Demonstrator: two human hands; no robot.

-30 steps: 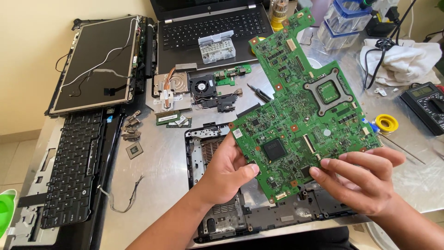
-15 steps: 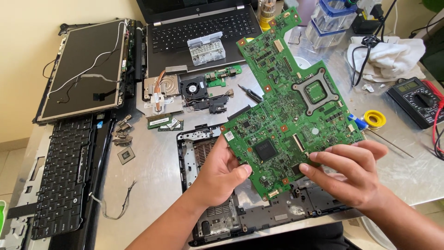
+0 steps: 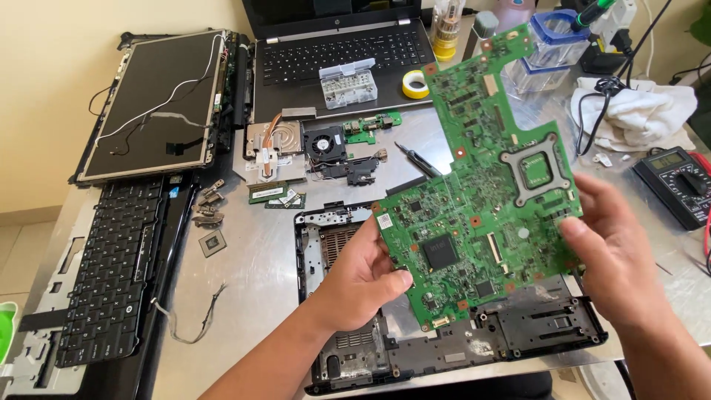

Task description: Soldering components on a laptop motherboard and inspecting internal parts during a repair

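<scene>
I hold a large green circuit board point(image 3: 481, 192) tilted up in front of me, above the black laptop base shell point(image 3: 459, 348). My left hand point(image 3: 363, 278) grips its lower left edge, thumb on the top face. My right hand point(image 3: 611, 252) holds its right edge. The board shows a square processor socket point(image 3: 535, 169) and a black chip point(image 3: 441, 252).
On the metal table lie a detached screen panel point(image 3: 152, 104), a loose keyboard point(image 3: 111, 274), a heatsink and fan point(image 3: 296, 144), small parts, a screwdriver point(image 3: 416, 159), a laptop point(image 3: 337, 48) with a bit case and tape roll, a white cloth point(image 3: 637, 115) and a multimeter point(image 3: 678, 181).
The board has been lifted and tilted more upright toward me. My right hand has shifted from its lower edge to its right side. The view moved closer.
</scene>
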